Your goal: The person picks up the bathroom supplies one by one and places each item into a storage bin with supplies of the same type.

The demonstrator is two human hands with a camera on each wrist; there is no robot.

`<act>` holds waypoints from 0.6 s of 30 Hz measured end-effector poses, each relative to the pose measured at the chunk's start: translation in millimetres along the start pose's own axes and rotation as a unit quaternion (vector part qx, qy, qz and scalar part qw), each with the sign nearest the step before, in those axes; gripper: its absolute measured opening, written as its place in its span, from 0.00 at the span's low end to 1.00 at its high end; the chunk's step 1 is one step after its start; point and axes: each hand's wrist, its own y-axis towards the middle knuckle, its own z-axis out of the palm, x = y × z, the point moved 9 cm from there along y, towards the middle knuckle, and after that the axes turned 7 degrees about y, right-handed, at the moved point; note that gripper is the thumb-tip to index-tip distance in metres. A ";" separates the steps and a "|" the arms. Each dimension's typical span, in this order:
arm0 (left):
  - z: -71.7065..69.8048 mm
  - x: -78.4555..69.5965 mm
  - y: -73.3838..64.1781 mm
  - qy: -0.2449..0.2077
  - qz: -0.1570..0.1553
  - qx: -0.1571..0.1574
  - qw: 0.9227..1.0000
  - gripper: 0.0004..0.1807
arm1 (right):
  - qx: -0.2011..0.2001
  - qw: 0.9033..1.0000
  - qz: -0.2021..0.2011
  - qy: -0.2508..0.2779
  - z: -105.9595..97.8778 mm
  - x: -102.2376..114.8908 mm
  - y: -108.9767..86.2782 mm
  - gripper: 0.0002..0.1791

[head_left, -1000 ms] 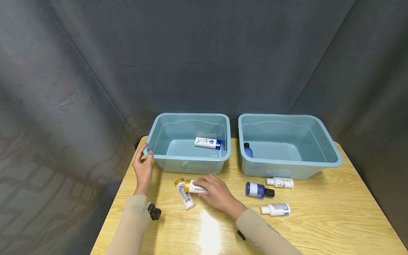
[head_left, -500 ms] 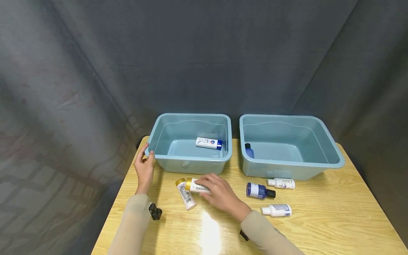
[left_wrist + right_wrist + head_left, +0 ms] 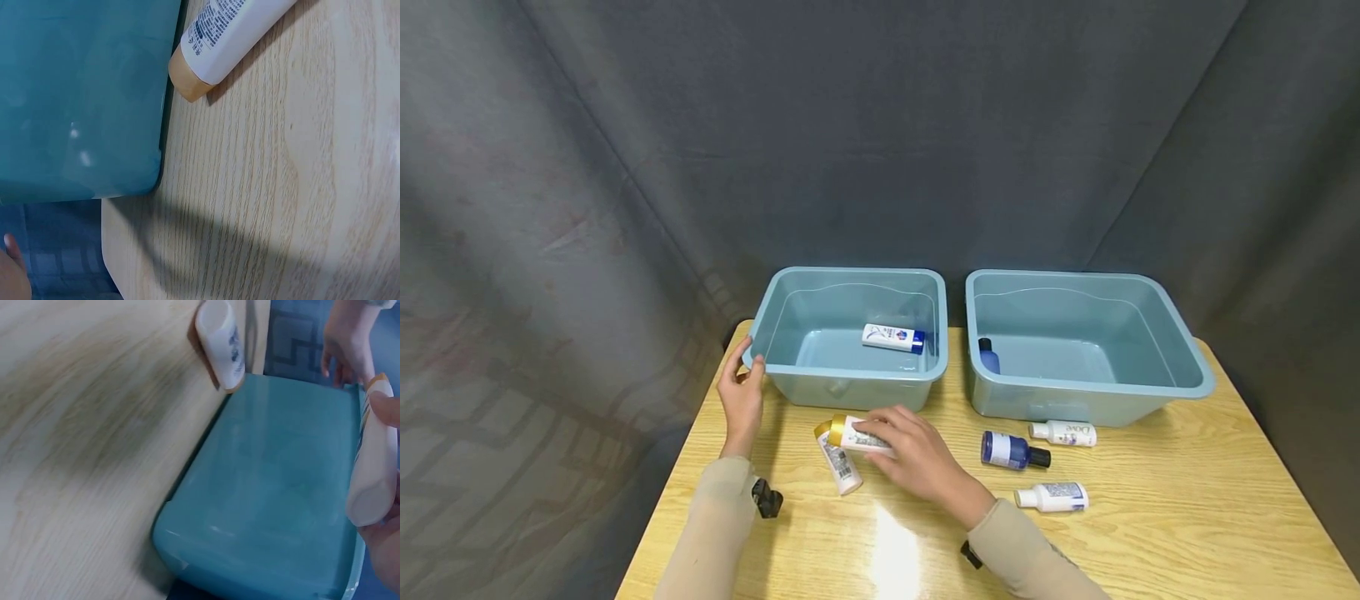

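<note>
My right hand (image 3: pixel 917 454) grips a white bottle with a gold cap (image 3: pixel 865 437), cap pointing left. The right wrist view shows this bottle (image 3: pixel 374 469) raised by the teal bin's rim, with a thumb across it. A second white bottle with a gold cap (image 3: pixel 839 462) lies on the table just left of it, its cap partly overlapped. At the front left corner of the left teal bin (image 3: pixel 842 372), my left hand (image 3: pixel 741 404) holds the rim between thumb and fingers. Inside that bin lies a white bottle with a blue cap (image 3: pixel 892 337).
To the right stands another teal bin (image 3: pixel 1090 387), with a blue bottle (image 3: pixel 988 358) inside. In front of it, a blue bottle with a black cap (image 3: pixel 1007 451), a white Dove bottle (image 3: pixel 1066 432) and another white bottle (image 3: pixel 1054 497) lie on the wooden table (image 3: pixel 1187 517).
My right hand has raised the gold-capped bottle slightly, and its cap now overlaps the other bottle's cap more. My left hand stays at the bin's corner. The head view has shifted slightly.
</note>
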 end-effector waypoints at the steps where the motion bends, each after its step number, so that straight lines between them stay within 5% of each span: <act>1: 0.2 -0.2 -0.2 0.001 0.001 0.000 1.000 0.23 | -0.002 1.000 -0.002 0.001 -0.9 1.0 0.4 0.25; 18: 1.0 2.2 0.5 -0.003 0.000 0.001 1.000 0.23 | -0.066 0.997 -0.033 0.038 -26.4 19.5 8.3 0.24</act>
